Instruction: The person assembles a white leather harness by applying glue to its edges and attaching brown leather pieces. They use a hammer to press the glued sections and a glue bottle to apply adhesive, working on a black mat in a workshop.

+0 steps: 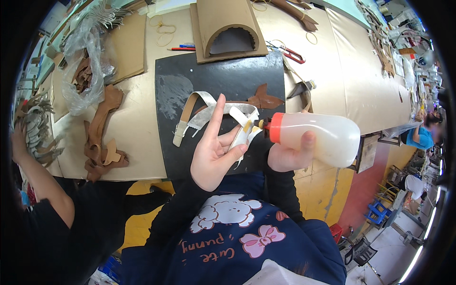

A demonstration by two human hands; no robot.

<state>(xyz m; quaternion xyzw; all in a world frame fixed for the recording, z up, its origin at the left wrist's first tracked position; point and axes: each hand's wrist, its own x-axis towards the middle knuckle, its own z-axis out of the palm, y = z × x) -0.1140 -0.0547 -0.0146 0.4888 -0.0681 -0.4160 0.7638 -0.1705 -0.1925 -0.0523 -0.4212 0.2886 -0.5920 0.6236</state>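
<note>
My left hand (211,154) pinches the end of a white-grey leather strap (204,117) between thumb and fingers, with the index finger pointing up. The strap curls back over the black mat (223,76), its brown underside showing in places. A yellowish patch marks the held end. My right hand (290,154) grips a translucent squeeze bottle (327,137) with a red collar, tipped on its side. Its dark nozzle points left, at or very near the held strap end; I cannot tell whether they touch. Behind lies a brown fishtail-shaped leather piece (265,98).
A cardboard arch form (228,19) stands at the mat's far edge, pens (185,47) and a red-handled tool (292,54) beside it. Brown leather pieces (102,128) and a plastic bag (90,61) lie to the left. A co-worker's arm (45,185) handles grey pieces there.
</note>
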